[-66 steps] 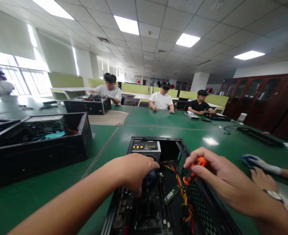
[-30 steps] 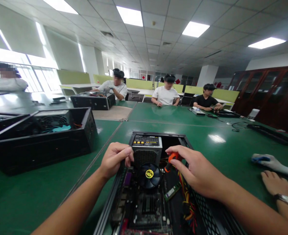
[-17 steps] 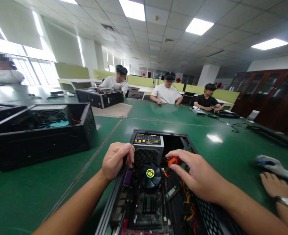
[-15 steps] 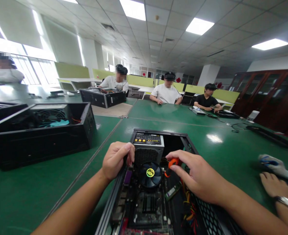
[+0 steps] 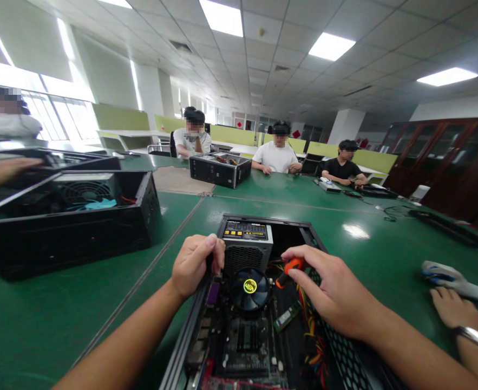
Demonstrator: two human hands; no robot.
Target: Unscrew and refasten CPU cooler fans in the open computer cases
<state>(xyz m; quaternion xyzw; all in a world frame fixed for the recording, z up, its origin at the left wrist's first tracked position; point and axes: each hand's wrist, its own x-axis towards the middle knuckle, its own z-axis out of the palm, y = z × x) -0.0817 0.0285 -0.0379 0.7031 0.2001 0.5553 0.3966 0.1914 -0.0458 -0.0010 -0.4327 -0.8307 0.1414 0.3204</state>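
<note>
An open black computer case (image 5: pixel 227 221) lies on the green table in front of me, showing a power supply (image 5: pixel 246 238), a round CPU fan (image 5: pixel 249 287) with a yellow centre, a motherboard and coloured cables. My left hand (image 5: pixel 194 264) is closed round the case's left rim beside the power supply. My right hand (image 5: pixel 330 287) pinches an orange-and-black screwdriver (image 5: pixel 288 270), its tip pointing down just right of the fan.
A second open black case (image 5: pixel 66 222) stands at the left. Another person's hands, one bare with a watch (image 5: pixel 456 310) and one gloved (image 5: pixel 452 279), rest on the table at the right. Several seated people work at the far end, with another case (image 5: pixel 220 169) before them.
My hands have barely shifted; the screwdriver sits slightly further right and higher. At the far end the black case has been slid to the right, towards the table's middle.
</note>
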